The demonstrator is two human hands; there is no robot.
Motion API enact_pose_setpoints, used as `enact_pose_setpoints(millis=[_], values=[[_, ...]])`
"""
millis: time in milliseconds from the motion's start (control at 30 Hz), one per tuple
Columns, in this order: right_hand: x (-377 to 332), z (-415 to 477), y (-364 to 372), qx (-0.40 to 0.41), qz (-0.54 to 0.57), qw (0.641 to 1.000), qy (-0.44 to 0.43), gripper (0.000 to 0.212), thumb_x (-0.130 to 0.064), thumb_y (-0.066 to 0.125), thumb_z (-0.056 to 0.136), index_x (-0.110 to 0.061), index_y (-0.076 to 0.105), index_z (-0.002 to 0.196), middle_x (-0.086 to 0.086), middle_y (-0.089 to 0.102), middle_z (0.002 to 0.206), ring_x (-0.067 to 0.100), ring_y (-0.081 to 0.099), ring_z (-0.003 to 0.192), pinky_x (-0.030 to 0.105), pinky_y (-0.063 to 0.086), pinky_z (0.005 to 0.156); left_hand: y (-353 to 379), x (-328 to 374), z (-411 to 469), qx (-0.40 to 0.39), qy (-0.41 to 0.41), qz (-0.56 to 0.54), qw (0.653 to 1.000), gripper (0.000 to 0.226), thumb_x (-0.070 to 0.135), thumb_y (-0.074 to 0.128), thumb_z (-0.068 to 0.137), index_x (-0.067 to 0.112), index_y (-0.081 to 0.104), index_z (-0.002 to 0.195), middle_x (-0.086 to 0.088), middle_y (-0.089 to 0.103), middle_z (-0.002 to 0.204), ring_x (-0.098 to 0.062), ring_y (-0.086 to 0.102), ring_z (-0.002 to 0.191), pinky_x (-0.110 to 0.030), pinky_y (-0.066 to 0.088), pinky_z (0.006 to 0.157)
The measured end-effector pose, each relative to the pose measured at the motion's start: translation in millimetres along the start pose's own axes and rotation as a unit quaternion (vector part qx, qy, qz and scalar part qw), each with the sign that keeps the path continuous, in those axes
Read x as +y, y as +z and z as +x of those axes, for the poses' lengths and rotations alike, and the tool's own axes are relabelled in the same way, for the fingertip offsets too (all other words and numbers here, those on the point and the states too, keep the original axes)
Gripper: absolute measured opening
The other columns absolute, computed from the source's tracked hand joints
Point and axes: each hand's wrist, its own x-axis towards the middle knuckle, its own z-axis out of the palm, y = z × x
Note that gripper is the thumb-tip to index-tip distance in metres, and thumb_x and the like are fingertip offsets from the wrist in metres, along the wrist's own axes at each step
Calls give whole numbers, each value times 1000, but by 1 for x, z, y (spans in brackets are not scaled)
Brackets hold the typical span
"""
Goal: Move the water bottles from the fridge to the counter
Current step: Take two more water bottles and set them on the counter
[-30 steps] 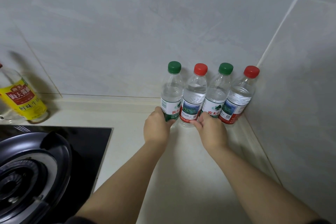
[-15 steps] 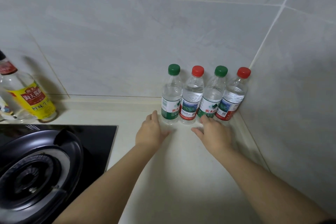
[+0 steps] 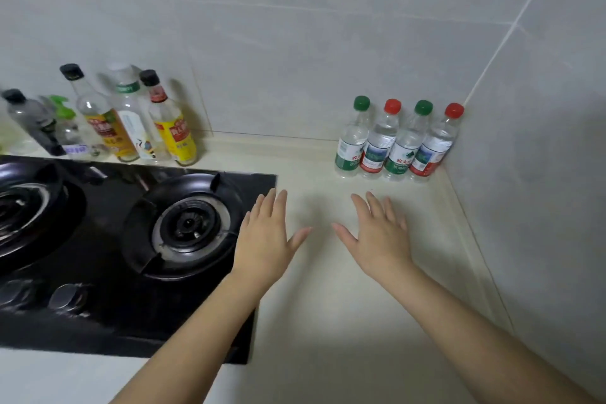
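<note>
Several small water bottles stand upright in a row in the back right corner of the cream counter (image 3: 328, 321), against the tiled wall. From left they are a green-capped bottle (image 3: 352, 138), a red-capped bottle (image 3: 380, 141), another green-capped bottle (image 3: 406, 143) and another red-capped bottle (image 3: 434, 144). My left hand (image 3: 265, 239) hovers in front of them with fingers straight and spread, holding nothing. My right hand (image 3: 380, 236) is beside it, also flat and empty. Both hands are well clear of the bottles. The fridge is out of view.
A black gas hob (image 3: 131, 239) with two burners fills the left side, its edge under my left hand. Several condiment bottles (image 3: 131, 121) stand behind it along the wall. Grey tiled walls close the back and the right side.
Both hands let go of the bottles and drew back toward me, fingers spreading flat. The view pulled back and turned left, bringing the hob and condiment bottles into sight.
</note>
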Motion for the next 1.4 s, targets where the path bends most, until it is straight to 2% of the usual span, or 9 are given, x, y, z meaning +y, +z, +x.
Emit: enact_pose_setpoints(millis=[233,367,500,700,833,933,1133,1233,1400], values=[[-64,-63,-9,17,50,996,-70,76,-70,29,94,-30,13,157,1,11,166,28,3,153,51,11,121,-42,-45,-107,73,-97,18,992,82,67,37,88,12,32,149,-9,32,156,-28,23,147,-48,28,114],[-99,-94,-6,5,66,988,-137,91,-79,6,79,-32,11,157,1,10,167,27,1,153,50,10,121,-59,-60,-169,114,-198,12,973,83,67,39,88,13,31,150,-10,26,158,-31,19,148,-53,28,114],[-132,-121,-2,-29,89,967,-235,78,-70,27,93,-33,4,158,0,4,167,25,-4,154,51,6,123,-71,-68,-231,136,-301,45,943,89,75,20,86,15,26,152,-11,17,161,-32,10,149,-52,22,116],[-176,-175,14,-58,49,902,-424,90,-77,2,77,-36,-3,157,1,-8,167,27,-14,152,56,0,120,-81,-50,-335,180,-465,119,859,87,77,11,86,25,12,155,-7,-1,163,-32,-15,148,-57,-5,114],[-198,-218,26,-89,24,847,-523,80,-73,18,91,-37,-11,156,1,-17,165,28,-22,150,57,-7,120,-72,-32,-400,186,-556,124,800,87,77,12,85,26,10,156,-7,0,163,-31,-16,147,-63,-5,113],[-214,-258,33,-101,13,800,-592,83,-76,8,86,-36,-14,156,3,-20,165,30,-25,149,59,-8,119,-70,-14,-446,195,-618,132,751,88,79,7,83,29,3,156,-6,-6,163,-29,-21,147,-59,-15,111],[-239,-339,43,-117,5,712,-692,82,-76,17,89,-38,-10,156,3,-17,165,29,-23,150,59,-9,119,-79,21,-525,211,-717,118,654,90,81,-1,81,30,-7,154,-4,-14,163,-29,-22,147,-61,-12,112],[-249,-381,40,-134,3,675,-725,81,-71,28,94,-37,-10,156,1,-20,165,28,-26,149,57,-12,117,-83,34,-563,220,-751,103,614,89,77,2,79,31,-8,155,-4,-16,162,-28,-25,146,-59,-14,112],[-259,-465,41,-138,-6,615,-776,81,-71,27,94,-37,-13,155,0,-21,165,28,-26,149,60,-6,120,-83,57,-637,249,-791,100,550,88,74,8,81,29,-6,155,-5,-17,162,-28,-24,146,-59,-11,113]])
